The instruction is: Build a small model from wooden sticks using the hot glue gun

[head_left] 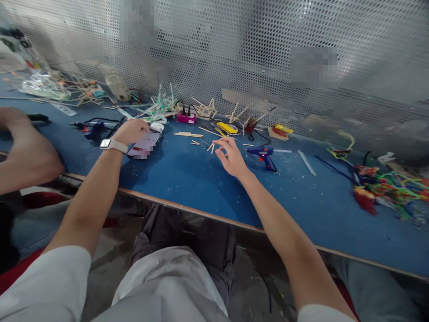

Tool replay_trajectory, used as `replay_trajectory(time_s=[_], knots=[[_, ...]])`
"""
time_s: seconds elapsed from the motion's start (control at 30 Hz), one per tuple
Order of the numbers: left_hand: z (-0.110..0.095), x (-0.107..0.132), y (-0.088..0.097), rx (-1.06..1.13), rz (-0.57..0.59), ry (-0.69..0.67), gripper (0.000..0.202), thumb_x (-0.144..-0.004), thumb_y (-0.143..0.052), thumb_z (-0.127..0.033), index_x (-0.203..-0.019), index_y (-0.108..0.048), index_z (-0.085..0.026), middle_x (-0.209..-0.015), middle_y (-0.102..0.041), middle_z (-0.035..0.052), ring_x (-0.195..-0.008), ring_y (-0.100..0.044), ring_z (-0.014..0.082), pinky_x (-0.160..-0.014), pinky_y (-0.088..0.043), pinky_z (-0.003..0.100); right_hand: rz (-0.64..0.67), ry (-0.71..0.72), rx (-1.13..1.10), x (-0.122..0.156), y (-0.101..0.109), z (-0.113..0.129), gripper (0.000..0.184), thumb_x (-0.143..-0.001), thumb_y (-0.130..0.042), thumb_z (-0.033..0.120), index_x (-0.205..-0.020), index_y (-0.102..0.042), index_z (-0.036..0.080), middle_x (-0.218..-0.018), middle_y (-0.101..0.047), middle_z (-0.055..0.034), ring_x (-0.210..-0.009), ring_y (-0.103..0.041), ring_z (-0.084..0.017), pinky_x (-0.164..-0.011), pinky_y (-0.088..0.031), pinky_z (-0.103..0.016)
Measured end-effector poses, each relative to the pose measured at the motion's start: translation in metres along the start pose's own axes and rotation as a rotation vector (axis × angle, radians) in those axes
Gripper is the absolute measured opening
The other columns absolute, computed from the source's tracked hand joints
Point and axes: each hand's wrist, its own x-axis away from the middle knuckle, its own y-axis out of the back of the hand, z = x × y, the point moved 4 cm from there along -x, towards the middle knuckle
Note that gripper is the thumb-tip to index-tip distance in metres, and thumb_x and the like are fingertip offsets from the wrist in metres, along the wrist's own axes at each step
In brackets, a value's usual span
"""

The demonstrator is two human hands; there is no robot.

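My left hand [130, 131], with a pale watch on the wrist, is at the upper left edge of a phone [145, 146]. Its fingers are bent over that edge, and the thumb is hidden. A small white rounded case [157, 127] sits just beyond the fingertips. Over the middle of the table my right hand [231, 156] is open, thumb and fingers apart. Short wooden sticks [211, 148] lie right by its fingertips; contact is not clear. To the right of this hand a blue glue gun [264, 156] rests on its side with a small light glowing.
Longer sticks [188, 134], a pink power adapter [187, 117] and a yellow cutter [228, 128] lie along the back. A glue stick [306, 162] and tangled coloured strands [385, 183] are at right. Another person's arm [30, 152] rests at left. A perforated metal screen [214, 49] stands behind.
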Motion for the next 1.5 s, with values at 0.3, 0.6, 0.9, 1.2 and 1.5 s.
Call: replay_trajectory(time_s=[0.3,0.6,0.9,1.2,1.5], knots=[[0.016,0.004,0.001,0.017,-0.079,0.08,0.024,-0.115,-0.057,-0.027,-0.126,-0.076,-0.016,-0.114,-0.078,-0.0011,-0.103,-0.056,0.0159,-0.111,-0.045,0.028,-0.02,-0.003,-0.043,0.001,-0.001,0.0,0.073,-0.111,-0.048,0.091,-0.143,-0.077,0.032,-0.148,-0.066,-0.0156,-0.109,-0.076,-0.027,-0.074,-0.073,-0.044],[0.026,-0.009,-0.007,0.013,0.093,0.085,0.063,-0.098,-0.072,-0.059,-0.142,-0.082,-0.014,-0.137,-0.087,0.0104,-0.12,-0.077,0.0298,-0.109,-0.055,0.035,-0.025,-0.007,-0.041,0.001,0.0,0.0,0.075,-0.11,-0.048,0.093,-0.142,-0.079,0.032,-0.147,-0.066,-0.0157,-0.108,-0.076,-0.027,-0.074,-0.072,-0.044],[0.046,0.004,0.003,0.301,0.387,0.004,0.145,-0.071,-0.099,-0.062,-0.192,-0.03,-0.019,-0.184,-0.058,0.019,-0.165,-0.06,0.0387,-0.133,-0.052,0.046,-0.02,-0.011,-0.034,0.001,-0.002,-0.002,0.076,-0.11,-0.046,0.093,-0.142,-0.078,0.032,-0.147,-0.065,-0.016,-0.107,-0.076,-0.028,-0.075,-0.072,-0.045],[0.063,0.029,0.001,0.456,0.375,-0.096,0.154,-0.076,-0.097,-0.074,-0.195,-0.015,-0.02,-0.192,-0.047,0.0201,-0.177,-0.045,0.0394,-0.149,-0.032,0.061,-0.004,0.02,-0.019,0.003,-0.003,0.002,0.07,-0.112,-0.047,0.089,-0.144,-0.078,0.035,-0.148,-0.065,-0.015,-0.11,-0.077,-0.029,-0.076,-0.073,-0.048],[0.065,0.024,-0.008,0.324,0.33,-0.146,0.147,-0.073,-0.1,-0.071,-0.192,-0.031,-0.021,-0.192,-0.047,0.0186,-0.175,-0.049,0.0477,-0.147,-0.039,0.062,0.003,0.031,-0.023,0.003,-0.004,0.0,0.067,-0.114,-0.048,0.086,-0.145,-0.078,0.036,-0.148,-0.065,-0.0144,-0.11,-0.076,-0.028,-0.077,-0.072,-0.045]])
